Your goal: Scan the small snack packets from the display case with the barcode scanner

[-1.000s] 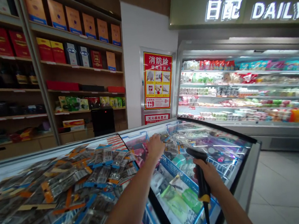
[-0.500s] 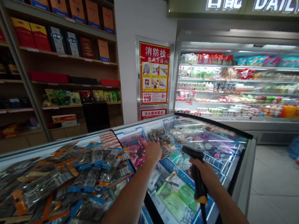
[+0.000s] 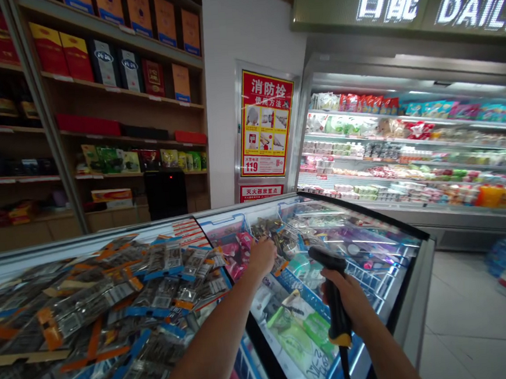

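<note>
Over the glass-lidded chest freezer (image 3: 382, 219), the left hand (image 3: 262, 257) is closed on a clear, orange-edged snack packet (image 3: 279, 247), and the right hand (image 3: 350, 301) wraps a black yellow-banded handheld scanner (image 3: 332, 288) whose trailing cord (image 3: 347, 372) could snag the freezer's edge.

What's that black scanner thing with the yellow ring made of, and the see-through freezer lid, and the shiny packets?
The black handheld scanner with the yellow band, gripped in the right hand, looks like matt hard plastic. The clear freezer lid seems glass: it mirrors the lights. The shiny packets look like thin plastic film, crinkled and glinting.
</note>
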A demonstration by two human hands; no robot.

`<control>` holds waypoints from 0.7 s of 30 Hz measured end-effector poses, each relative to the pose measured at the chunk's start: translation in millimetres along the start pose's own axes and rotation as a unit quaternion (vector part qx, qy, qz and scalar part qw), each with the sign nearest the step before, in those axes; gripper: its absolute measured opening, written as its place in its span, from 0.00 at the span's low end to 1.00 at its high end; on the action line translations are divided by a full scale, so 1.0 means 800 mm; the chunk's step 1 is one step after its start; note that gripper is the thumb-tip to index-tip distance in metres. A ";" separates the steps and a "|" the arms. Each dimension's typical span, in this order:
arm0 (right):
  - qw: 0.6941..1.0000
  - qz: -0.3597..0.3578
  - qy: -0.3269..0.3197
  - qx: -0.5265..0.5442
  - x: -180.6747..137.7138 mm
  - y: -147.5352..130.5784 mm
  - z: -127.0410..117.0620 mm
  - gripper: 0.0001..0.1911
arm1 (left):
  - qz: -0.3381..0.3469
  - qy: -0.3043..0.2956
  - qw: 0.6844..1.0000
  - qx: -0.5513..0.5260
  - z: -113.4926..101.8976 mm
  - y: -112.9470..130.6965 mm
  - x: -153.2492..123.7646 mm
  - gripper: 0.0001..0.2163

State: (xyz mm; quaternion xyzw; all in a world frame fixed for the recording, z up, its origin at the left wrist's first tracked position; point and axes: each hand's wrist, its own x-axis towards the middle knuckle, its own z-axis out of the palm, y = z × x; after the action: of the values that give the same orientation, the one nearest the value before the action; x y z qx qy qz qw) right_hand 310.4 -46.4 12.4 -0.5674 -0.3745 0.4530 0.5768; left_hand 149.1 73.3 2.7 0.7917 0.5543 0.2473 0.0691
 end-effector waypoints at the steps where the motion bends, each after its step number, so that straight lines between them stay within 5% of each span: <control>1: 1.000 -0.003 -0.003 -0.002 -0.002 -0.001 0.000 0.13 | -0.023 0.027 0.999 0.006 -0.004 -0.003 -0.001 0.09; 6: 1.000 -0.006 -0.028 -0.014 -0.009 -0.004 0.005 0.14 | -0.213 0.116 0.970 0.019 0.008 -0.005 -0.017 0.21; 12: 0.999 0.015 -0.039 0.016 -0.010 -0.002 0.018 0.12 | -0.153 0.155 0.955 -0.201 0.026 -0.013 -0.003 0.31; 17: 0.997 0.025 -0.069 0.039 -0.019 0.001 0.032 0.12 | -0.167 0.282 0.861 -0.389 0.013 -0.038 0.017 0.36; 21: 0.994 0.025 -0.099 0.042 -0.028 0.002 0.036 0.12 | -0.171 0.234 0.767 -0.572 0.009 -0.044 0.024 0.32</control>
State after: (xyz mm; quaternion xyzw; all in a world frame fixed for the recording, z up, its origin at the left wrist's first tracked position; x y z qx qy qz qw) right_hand 275.6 -58.7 14.6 -0.5037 -0.3963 0.5366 0.5489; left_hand 127.9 105.0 -11.0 0.4148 0.4355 0.6806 0.4184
